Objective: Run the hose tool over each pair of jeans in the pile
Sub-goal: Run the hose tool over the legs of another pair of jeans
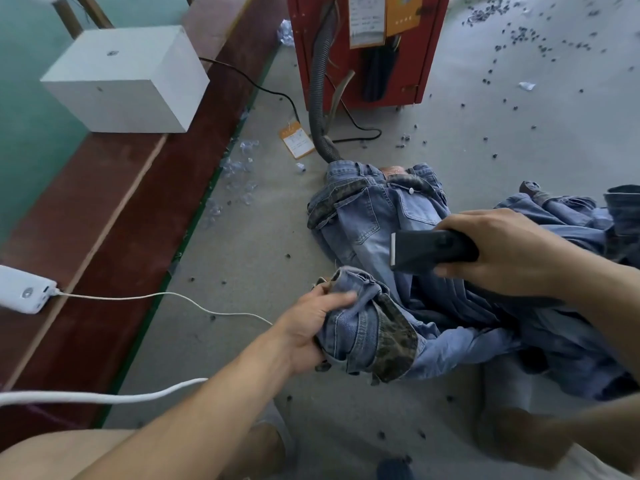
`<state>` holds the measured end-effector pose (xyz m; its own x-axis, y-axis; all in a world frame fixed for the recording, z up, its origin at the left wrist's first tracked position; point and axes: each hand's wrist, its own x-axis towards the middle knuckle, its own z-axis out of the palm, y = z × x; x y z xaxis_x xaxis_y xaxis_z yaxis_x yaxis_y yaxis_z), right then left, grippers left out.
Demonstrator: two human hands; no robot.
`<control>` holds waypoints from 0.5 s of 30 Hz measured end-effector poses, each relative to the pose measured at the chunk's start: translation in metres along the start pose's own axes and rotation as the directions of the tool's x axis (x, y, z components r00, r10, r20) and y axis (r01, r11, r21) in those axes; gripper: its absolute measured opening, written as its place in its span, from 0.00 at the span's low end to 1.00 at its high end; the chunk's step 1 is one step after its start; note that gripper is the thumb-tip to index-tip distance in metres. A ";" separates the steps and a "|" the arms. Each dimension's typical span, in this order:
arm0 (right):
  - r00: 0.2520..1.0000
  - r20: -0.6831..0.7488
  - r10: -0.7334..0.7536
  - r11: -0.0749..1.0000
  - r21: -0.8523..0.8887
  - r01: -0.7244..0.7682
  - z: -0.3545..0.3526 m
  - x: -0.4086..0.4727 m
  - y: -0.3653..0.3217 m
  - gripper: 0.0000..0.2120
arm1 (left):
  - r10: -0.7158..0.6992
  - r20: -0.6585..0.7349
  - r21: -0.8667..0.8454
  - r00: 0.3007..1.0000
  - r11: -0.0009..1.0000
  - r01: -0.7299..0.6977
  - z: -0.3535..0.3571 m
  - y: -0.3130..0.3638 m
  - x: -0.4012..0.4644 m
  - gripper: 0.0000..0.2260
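Note:
A pile of light blue jeans (374, 216) with camouflage trim lies on the grey floor. My left hand (311, 327) grips a bunched, folded part of the nearest jeans (360, 337) at the pile's near-left edge. My right hand (512, 251) is closed around the black hose tool (426, 251), whose metal-edged nozzle points left and hovers just above the denim. A grey ribbed hose (317, 98) runs from the red machine (367, 50) down under the far jeans.
A white box (128, 81) sits on a dark red wooden ledge (114, 216) at the left. A white power bank (22, 289) with a white cable (166, 296) lies there too. Small dark scraps (512, 39), an orange tag (297, 139) and black cords litter the floor.

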<state>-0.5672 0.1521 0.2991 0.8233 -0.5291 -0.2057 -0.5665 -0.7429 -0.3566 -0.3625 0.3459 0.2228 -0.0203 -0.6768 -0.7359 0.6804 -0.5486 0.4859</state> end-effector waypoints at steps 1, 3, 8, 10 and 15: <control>1.000 0.024 -0.002 1.000 -0.011 0.002 0.002 0.000 0.001 0.14 | 0.027 -0.025 0.039 0.999 0.999 -0.026 -0.001 -0.001 0.001 0.13; 0.998 0.061 0.012 0.999 -0.038 -0.009 0.006 0.000 0.003 0.14 | 0.047 -0.007 0.045 0.999 0.998 -0.047 -0.005 0.000 0.004 0.14; 0.992 0.117 0.039 0.997 -0.078 -0.030 0.010 0.002 0.003 0.15 | 0.081 0.029 0.023 0.996 0.996 -0.081 -0.015 0.007 0.006 0.24; 0.992 0.125 0.029 0.997 -0.074 -0.020 0.010 0.002 -0.003 0.15 | 0.108 0.051 0.087 0.993 0.990 -0.112 -0.015 0.005 0.007 0.27; 0.988 0.103 -0.113 0.993 -0.019 0.115 0.019 0.003 -0.031 0.15 | 0.148 0.116 0.304 0.982 0.936 -0.177 -0.008 -0.003 0.006 0.31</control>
<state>-0.5469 0.1810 0.2922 0.8812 -0.3968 -0.2570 -0.4683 -0.8068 -0.3602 -0.3583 0.3477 0.2134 -0.0042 -0.8031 -0.5958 0.4177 -0.5427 0.7287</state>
